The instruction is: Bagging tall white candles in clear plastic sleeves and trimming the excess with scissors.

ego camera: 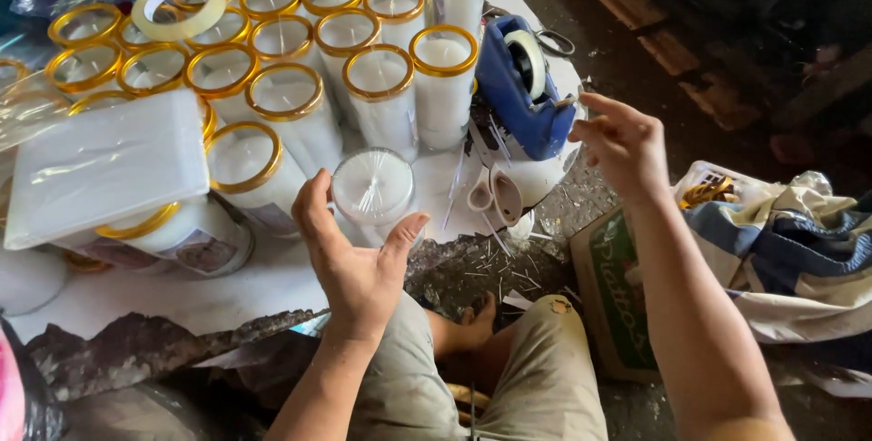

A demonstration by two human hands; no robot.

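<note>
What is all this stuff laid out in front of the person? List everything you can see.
Wrapped candle: one, white, no gold rim, cupped by the left hand.
Gold-rimmed candles: many, white in clear jars, crowded on the table's far side.
Tape dispenser: one, blue, right of the candles.
Tape roll: one, pale, lying on the candle tops.
Plastic sheet pack: one, clear-white, left.
Scissors: one pair, white handles, table edge.
Cardboard box: one, green print, on the floor.
Left hand: open around the wrapped candle.
Right hand: fingers pinched beside the dispenser.
</note>
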